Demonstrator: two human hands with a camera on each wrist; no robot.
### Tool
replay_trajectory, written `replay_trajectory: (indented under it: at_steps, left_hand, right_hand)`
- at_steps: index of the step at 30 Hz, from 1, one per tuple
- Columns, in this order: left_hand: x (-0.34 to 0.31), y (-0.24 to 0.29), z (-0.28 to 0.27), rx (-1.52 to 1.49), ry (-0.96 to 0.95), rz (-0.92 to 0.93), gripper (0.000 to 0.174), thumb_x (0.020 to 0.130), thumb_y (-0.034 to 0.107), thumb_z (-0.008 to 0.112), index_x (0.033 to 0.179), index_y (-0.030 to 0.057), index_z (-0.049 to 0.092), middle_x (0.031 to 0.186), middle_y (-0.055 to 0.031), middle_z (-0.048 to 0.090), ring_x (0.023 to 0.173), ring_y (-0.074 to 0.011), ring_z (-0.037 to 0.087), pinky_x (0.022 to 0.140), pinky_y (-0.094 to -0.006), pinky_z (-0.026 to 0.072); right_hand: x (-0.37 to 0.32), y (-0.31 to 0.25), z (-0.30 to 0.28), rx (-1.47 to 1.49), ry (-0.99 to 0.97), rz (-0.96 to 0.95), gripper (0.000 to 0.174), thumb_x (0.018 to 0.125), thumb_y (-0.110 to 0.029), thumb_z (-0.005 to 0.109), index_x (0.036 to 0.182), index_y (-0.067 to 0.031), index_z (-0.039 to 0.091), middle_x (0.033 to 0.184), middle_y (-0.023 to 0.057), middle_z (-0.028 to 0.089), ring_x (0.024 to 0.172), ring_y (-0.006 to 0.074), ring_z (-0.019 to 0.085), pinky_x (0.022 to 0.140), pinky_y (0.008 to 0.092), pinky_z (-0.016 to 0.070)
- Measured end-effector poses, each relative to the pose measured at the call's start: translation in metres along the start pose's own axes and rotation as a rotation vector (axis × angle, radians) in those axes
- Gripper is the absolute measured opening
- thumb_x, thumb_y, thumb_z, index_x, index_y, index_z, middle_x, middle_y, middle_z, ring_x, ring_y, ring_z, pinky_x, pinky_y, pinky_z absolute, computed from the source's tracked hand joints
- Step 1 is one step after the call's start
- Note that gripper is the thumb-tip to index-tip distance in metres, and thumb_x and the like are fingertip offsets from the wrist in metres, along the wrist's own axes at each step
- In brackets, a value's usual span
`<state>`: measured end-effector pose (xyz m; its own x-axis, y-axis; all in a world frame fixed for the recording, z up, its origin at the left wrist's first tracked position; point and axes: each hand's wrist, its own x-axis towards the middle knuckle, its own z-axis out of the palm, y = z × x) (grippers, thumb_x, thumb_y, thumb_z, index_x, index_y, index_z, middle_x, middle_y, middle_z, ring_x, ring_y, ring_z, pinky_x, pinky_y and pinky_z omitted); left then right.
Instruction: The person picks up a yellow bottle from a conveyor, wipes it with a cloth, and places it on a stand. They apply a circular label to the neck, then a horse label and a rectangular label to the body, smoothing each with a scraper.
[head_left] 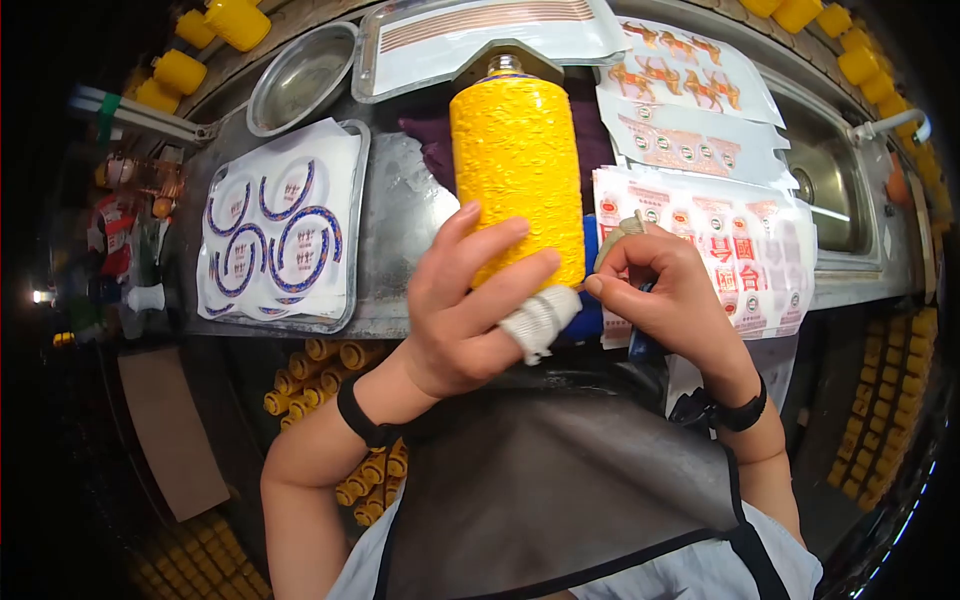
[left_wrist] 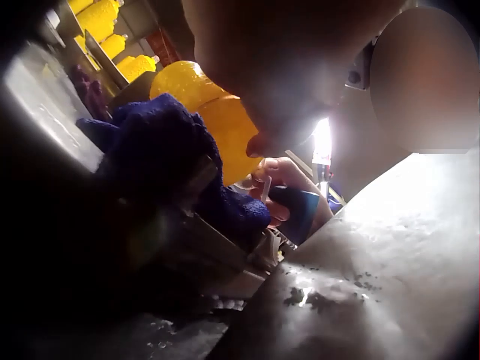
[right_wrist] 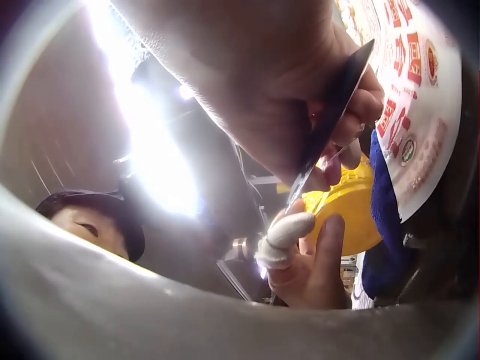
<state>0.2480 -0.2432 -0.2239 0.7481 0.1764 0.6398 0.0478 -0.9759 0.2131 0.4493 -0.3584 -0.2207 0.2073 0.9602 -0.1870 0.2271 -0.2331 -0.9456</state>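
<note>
A yellow bottle with a rough, bumpy surface lies with its metal-coloured neck pointing away from me. My left hand holds it near the base, fingers spread over its side; a white cloth sleeve covers one digit. Close by the base, my right hand has thumb and forefinger pinched together, and I cannot tell what is between their tips. A greenish cloth sleeve covers one of its fingers. In the right wrist view, a dark, flat, pointed blade runs along that hand, held in its fingers.
Blue cloth lies beneath the bottle. On the left are a tray of ring-patterned decal sheets and a metal bowl. Red-printed decal sheets lie right, before a sink. Another tray is at the back.
</note>
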Motion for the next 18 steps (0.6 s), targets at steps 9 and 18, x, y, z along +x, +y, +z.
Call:
replay_trajectory:
  at_steps: [9, 18]
  left_hand:
    - [-0.033, 0.0, -0.003, -0.131, 0.1, -0.226, 0.031, 0.073, 0.008, 0.082, 0.099, 0.0168, 0.07, 0.113, -0.0052, 0.065, 0.115, -0.0327, 0.06, 0.1, -0.0538, 0.0478]
    - [-0.012, 0.001, -0.007, -0.012, 0.033, -0.077, 0.022, 0.073, 0.019, 0.079, 0.094, 0.0176, 0.073, 0.112, -0.0039, 0.066, 0.111, -0.0298, 0.061, 0.101, -0.0577, 0.0424]
  right_hand:
    - [-0.003, -0.011, -0.012, 0.214, -0.17, 0.175, 0.013, 0.081, -0.008, 0.073, 0.076, 0.0, 0.064, 0.078, -0.001, 0.059, 0.07, 0.004, 0.052, 0.063, 0.0202, 0.0417]
    - [0.004, 0.006, -0.008, 0.156, -0.079, 0.106, 0.018, 0.081, -0.011, 0.073, 0.073, 0.0004, 0.061, 0.075, -0.0004, 0.06, 0.068, 0.0049, 0.052, 0.063, 0.023, 0.0445]
